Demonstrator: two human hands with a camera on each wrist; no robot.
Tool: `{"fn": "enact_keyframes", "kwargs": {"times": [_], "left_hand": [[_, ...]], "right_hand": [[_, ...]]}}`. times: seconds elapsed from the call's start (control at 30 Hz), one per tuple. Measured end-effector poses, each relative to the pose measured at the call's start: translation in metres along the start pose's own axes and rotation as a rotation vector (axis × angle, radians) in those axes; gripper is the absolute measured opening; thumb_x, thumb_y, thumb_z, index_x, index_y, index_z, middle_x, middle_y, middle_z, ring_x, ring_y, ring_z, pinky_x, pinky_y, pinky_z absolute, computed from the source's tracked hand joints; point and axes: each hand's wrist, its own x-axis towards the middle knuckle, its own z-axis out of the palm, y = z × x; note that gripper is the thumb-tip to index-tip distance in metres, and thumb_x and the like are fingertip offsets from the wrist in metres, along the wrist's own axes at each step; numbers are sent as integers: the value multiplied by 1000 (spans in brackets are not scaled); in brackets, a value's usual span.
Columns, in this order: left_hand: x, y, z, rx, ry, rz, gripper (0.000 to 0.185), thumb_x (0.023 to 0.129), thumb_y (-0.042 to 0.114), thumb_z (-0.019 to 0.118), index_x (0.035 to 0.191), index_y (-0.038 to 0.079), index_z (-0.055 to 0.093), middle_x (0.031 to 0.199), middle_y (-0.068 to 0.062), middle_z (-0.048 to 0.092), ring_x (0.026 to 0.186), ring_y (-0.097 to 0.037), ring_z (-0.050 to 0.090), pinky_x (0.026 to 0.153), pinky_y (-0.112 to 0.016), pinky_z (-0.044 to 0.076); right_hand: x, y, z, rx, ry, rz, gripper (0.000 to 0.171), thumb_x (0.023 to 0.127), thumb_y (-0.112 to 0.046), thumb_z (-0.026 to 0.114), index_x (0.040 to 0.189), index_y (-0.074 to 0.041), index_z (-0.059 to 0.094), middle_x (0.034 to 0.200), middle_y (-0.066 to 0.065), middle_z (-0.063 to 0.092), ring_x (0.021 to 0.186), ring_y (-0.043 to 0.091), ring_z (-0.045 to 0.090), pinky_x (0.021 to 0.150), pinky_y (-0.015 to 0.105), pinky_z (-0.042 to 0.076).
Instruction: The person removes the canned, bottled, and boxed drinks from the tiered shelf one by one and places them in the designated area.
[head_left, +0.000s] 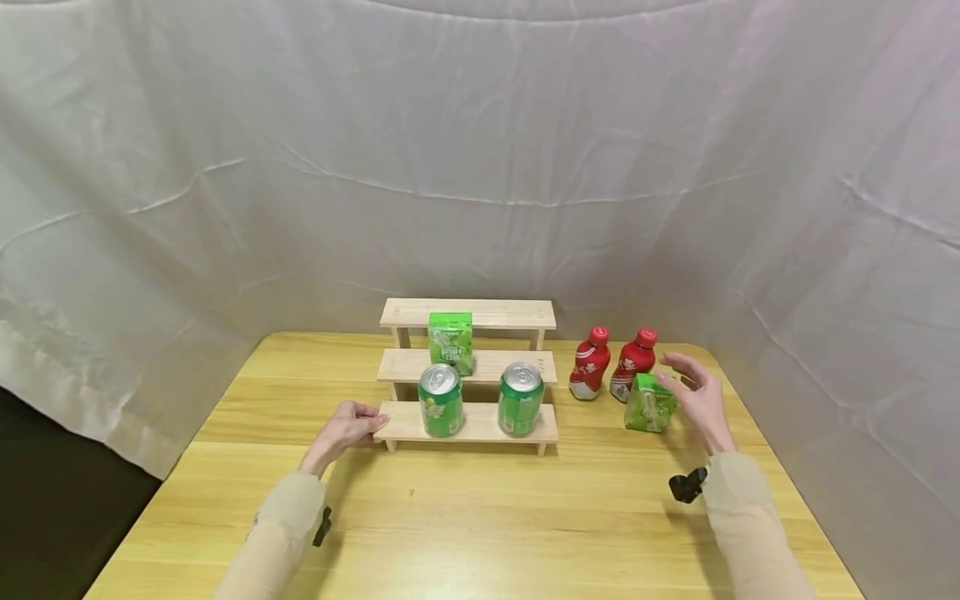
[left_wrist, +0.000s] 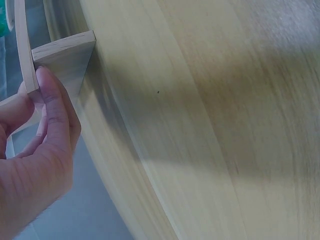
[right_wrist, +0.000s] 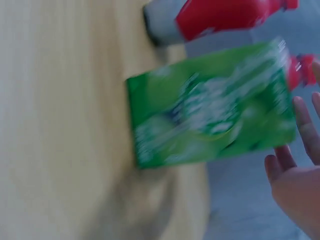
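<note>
A wooden rack (head_left: 480,423) is pinched between the fingers of the left hand (head_left: 348,431), while a green carton (head_left: 648,407) is seen just beside the loosely parted fingers of the right hand (head_left: 699,398).

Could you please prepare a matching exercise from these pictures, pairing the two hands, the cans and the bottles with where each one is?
Column one
1. Left hand
2. Green cans
3. Red bottles
4. Right hand

Column two
A. Standing on the table, to the right of the wooden rack
B. Fingers beside a green carton
C. Pinching the left end of the lowest board
D. Upright and spaced apart on the lowest board

Right pairs: 1-C, 2-D, 3-A, 4-B
</note>
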Motion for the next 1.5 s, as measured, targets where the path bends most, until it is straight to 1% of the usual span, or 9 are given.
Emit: {"fn": "enact_keyframes", "kwargs": {"times": [0.13,0.23,0.33,0.5,0.57,0.67,0.8,1.13,1.5], "left_hand": [[1,-1,0,-9,-2,-4,39,86,12,57,111,-17,46,92,-21,59,75,-16,62,76,-34,57],[2,-1,0,-11,-5,-2,40,86,11,56,111,-18,46,92,-21,59,74,-15,62,77,-35,57],[2,-1,0,-10,-6,-1,39,87,11,56,111,-17,47,92,-20,59,74,-16,62,77,-34,57],[1,-1,-1,-14,-21,15,39,87,11,55,112,-18,46,93,-21,59,76,-16,62,77,-34,57],[0,-1,-1,-14,-27,21,40,88,12,55,112,-19,45,93,-22,59,76,-16,62,77,-34,57],[-1,-1,-2,-18,-24,15,40,87,12,55,111,-19,45,92,-21,59,75,-16,62,76,-33,57],[0,0,-2,-16,-19,7,39,87,12,55,111,-18,46,91,-20,60,74,-15,62,75,-32,57],[1,2,-2,-24,-26,10,39,87,10,55,111,-19,46,91,-21,60,73,-14,62,76,-33,57],[1,1,-1,-28,-25,7,38,87,9,55,110,-19,46,88,-19,60,72,-15,62,75,-33,58]], "right_hand": [[-1,-51,12,-43,51,-24,41,82,-25,64,118,-8,55,116,5,59,102,8,50,78,10,41],[-2,-83,21,-65,39,-18,42,82,-27,63,118,-6,54,117,11,56,102,12,49,75,11,42],[1,-102,29,-62,1,-28,43,82,-27,63,119,-7,53,119,12,55,106,17,47,78,15,41],[18,-101,46,12,-108,-95,45,80,-25,66,121,-15,53,121,2,56,105,13,49,83,20,42],[20,-114,56,-5,-142,-98,46,79,-28,66,122,-17,52,123,2,55,108,14,49,88,26,43],[14,-161,75,-98,-189,-49,49,81,-33,64,124,-17,49,128,8,50,116,22,45,98,42,40],[22,-188,95,-79,-244,-44,50,79,-30,67,123,-16,49,128,8,49,119,21,44,104,45,37],[42,-224,147,-87,-424,-97,51,78,-32,67,123,-16,49,127,6,50,121,26,42,105,45,34],[47,-231,198,-102,-577,-89,51,76,-29,70,121,-13,50,122,10,52,115,28,47,103,44,37]]}}
